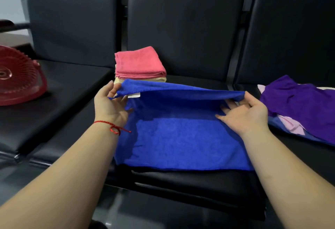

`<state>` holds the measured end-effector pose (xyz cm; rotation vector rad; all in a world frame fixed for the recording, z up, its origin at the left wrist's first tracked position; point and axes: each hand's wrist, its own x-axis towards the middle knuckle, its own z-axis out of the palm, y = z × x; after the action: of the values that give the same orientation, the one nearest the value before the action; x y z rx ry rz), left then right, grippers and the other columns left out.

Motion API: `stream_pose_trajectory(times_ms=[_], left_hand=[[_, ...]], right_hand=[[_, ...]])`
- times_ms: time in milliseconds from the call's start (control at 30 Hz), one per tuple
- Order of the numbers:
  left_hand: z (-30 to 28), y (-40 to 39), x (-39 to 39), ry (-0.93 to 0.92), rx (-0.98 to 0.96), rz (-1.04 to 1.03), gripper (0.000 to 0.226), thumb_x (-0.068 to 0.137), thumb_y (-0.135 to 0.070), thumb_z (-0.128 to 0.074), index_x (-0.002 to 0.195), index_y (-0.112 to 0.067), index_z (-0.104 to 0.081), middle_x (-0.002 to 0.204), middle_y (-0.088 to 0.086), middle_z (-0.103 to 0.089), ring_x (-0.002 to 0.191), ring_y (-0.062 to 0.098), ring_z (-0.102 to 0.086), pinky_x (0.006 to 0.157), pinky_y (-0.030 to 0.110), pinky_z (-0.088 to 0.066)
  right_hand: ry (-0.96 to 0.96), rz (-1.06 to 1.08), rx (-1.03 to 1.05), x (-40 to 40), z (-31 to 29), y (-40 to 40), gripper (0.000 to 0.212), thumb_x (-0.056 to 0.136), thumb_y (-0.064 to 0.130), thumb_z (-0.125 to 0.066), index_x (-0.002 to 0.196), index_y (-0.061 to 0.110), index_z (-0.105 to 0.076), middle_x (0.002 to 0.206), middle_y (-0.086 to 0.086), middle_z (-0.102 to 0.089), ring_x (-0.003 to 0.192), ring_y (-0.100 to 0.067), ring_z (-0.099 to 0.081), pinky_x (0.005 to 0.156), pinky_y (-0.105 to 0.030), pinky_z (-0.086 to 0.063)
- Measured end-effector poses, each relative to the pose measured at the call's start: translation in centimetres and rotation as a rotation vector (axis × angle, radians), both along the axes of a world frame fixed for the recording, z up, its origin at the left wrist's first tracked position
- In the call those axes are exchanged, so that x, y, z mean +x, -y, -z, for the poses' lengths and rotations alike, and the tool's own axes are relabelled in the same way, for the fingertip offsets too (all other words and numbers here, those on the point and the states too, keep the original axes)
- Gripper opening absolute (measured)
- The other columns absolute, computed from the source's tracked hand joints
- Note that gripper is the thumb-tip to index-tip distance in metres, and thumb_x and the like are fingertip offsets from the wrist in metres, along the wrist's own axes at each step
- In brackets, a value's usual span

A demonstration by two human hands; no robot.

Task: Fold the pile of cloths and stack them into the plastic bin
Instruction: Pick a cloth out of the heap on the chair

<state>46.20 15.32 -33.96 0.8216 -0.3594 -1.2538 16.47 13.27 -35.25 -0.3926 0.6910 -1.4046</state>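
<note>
A blue cloth (pixel 181 141) lies spread on the middle black seat, its far edge lifted off the seat. My left hand (pixel 110 105) pinches the far left corner, beside a white label. My right hand (pixel 244 112) grips the far right corner. Behind the blue cloth sits a folded stack: a pink cloth (pixel 139 62) on top of a pale yellow one (pixel 163 79). An unfolded pile with a purple cloth (pixel 304 105) over pink and blue ones lies on the right seat. The red plastic bin (pixel 20 76) stands tilted on the left seat.
A row of black padded seats (pixel 181 29) with upright backs runs across the view. A gap with a metal frame separates each seat. The front edge of the middle seat (pixel 199 189) drops off toward a grey floor below.
</note>
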Motion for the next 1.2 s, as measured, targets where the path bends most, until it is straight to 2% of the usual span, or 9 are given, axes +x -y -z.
stream_pose_trajectory(times_ms=[167,300,500,567,633,733,900,1067,1200], left_hand=[[0.3,-0.8,0.4,0.29,0.091,0.007,0.02,0.088,-0.036,-0.051,0.074,-0.024,-0.059,0.089,-0.006,-0.059,0.077,0.014,-0.057,0.084,0.037,-0.038],[0.3,-1.8,0.7,0.503,0.093,-0.006,0.029,0.09,-0.033,-0.054,0.066,-0.018,-0.061,0.065,-0.002,-0.06,0.055,0.01,-0.059,0.059,0.019,-0.047],[-0.9,-5.3,2.0,0.771,0.099,0.15,0.024,0.096,-0.019,-0.048,0.073,-0.013,-0.056,0.063,0.006,-0.067,0.048,0.006,-0.065,0.057,0.019,-0.047],[-1.0,-6.7,2.4,0.87,0.103,0.237,0.023,0.095,-0.014,-0.05,0.073,-0.011,-0.056,0.058,0.004,-0.067,0.047,0.006,-0.064,0.05,0.015,-0.048],[-1.1,-8.0,2.9,0.94,0.111,0.34,0.021,0.093,-0.01,-0.053,0.072,-0.009,-0.056,0.055,0.002,-0.065,0.046,0.007,-0.063,0.046,0.013,-0.048],[-0.8,-9.2,4.1,0.962,0.175,0.515,0.013,0.082,-0.009,-0.068,0.07,-0.009,-0.061,0.06,0.006,-0.062,0.049,0.012,-0.063,0.047,0.018,-0.049],[0.4,-9.9,4.7,0.96,0.412,0.56,0.007,0.09,-0.016,-0.059,0.089,-0.01,-0.06,0.054,0.003,-0.063,0.051,0.016,-0.066,0.049,0.023,-0.048],[0.0,-9.7,4.7,0.8,0.619,0.591,0.016,0.093,-0.017,-0.054,0.079,-0.009,-0.054,0.06,0.014,-0.066,0.047,0.019,-0.066,0.042,0.02,-0.051],[-0.2,-9.6,4.0,0.846,0.731,0.669,0.028,0.09,-0.024,-0.06,0.067,-0.011,-0.051,0.054,0.006,-0.061,0.037,0.013,-0.057,0.035,0.012,-0.038]], right_hand=[[-0.038,-0.006,-0.013,-0.6,-0.5,-0.9,0.063,0.047,0.025,-0.071,0.109,0.02,-0.061,0.124,-0.011,-0.063,0.125,-0.032,-0.049,0.112,-0.058,-0.02],[-0.06,0.052,-0.014,-2.0,-0.9,-2.3,0.026,0.053,0.023,-0.067,0.079,0.018,-0.061,0.106,-0.008,-0.069,0.113,-0.027,-0.059,0.098,-0.048,-0.039],[-0.249,-0.008,-0.061,-4.3,-1.6,-5.5,0.069,0.006,0.023,-0.089,0.067,0.018,-0.058,0.09,-0.007,-0.073,0.089,-0.023,-0.07,0.081,-0.039,-0.048],[-0.339,-0.034,-0.055,-5.1,-2.0,-6.6,0.056,0.011,0.025,-0.092,0.058,0.018,-0.063,0.088,-0.008,-0.071,0.085,-0.024,-0.07,0.082,-0.039,-0.048],[-0.487,-0.097,-0.017,-5.6,-2.2,-7.9,0.035,0.045,0.03,-0.089,0.061,0.017,-0.061,0.077,-0.005,-0.068,0.081,-0.023,-0.067,0.084,-0.038,-0.047],[-0.789,-0.174,0.143,-6.2,-1.1,-8.9,0.022,0.091,0.026,-0.055,0.071,0.017,-0.052,0.081,-0.003,-0.065,0.079,-0.019,-0.058,0.077,-0.034,-0.045],[-1.173,-0.257,0.167,-6.1,-0.2,-10.1,0.01,0.091,0.02,-0.061,0.083,0.014,-0.057,0.086,-0.008,-0.06,0.071,-0.017,-0.055,0.064,-0.027,-0.047],[-1.579,-0.01,-0.139,-3.2,-0.2,-9.8,0.016,0.08,0.017,-0.074,0.087,0.018,-0.06,0.094,-0.004,-0.066,0.084,-0.015,-0.059,0.079,-0.028,-0.046],[-1.749,-0.15,-0.443,1.8,-0.5,-11.1,0.021,0.081,0.029,-0.073,0.089,0.032,-0.054,0.097,0.015,-0.06,0.095,-0.006,-0.055,0.083,-0.022,-0.04]])
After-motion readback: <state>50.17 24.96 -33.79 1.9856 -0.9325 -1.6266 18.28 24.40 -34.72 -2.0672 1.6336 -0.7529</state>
